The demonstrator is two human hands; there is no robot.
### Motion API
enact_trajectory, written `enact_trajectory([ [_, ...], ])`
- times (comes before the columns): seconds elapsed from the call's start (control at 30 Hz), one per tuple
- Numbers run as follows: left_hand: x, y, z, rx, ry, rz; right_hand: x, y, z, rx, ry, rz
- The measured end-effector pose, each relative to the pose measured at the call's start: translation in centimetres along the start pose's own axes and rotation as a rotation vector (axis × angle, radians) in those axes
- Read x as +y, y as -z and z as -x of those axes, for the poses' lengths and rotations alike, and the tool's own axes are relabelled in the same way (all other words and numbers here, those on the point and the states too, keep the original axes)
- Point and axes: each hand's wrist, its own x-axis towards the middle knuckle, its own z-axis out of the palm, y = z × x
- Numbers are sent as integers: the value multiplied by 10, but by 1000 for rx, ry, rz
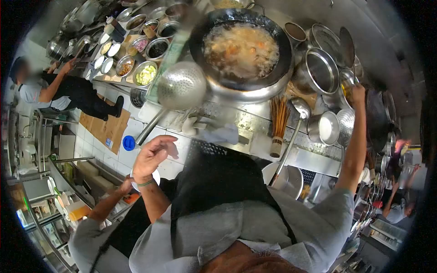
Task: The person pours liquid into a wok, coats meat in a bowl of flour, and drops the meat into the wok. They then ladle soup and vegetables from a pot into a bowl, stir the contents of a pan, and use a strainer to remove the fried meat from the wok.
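My left hand [157, 154] is raised empty over the counter's front edge, thumb and fingers loosely bent and apart. Just beyond it, a large perforated skimmer [182, 86] rests with its handle pointing toward me. My right hand [357, 94] reaches far right among metal pots, its fingers closed beside a container of yellow liquid [347, 88]; what they grip is hidden. Above that hand stands a round, dark metal utensil head [347, 48]. Straight ahead, a wok [198, 57] holds bubbling liquid [241, 50] with orange-brown pieces in it.
A bamboo brush [278, 123], a ladle [300, 108] and a pot with white contents [327, 128] lie front right. Bowls of ingredients [145, 75] fill the left counter. A co-worker's hand [126, 185] holds a white bowl close behind my left arm; another person [68, 91] works farther left.
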Motion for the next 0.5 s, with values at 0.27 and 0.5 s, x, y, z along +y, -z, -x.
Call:
enact_trajectory([
  [0.27, 13, 90, 38, 132, -126, 20, -259, 39, 214, -47, -109, -1174],
  [0.5, 21, 148, 36, 33, -362, -5, -424, 25, 349, -334, -358, -1273],
])
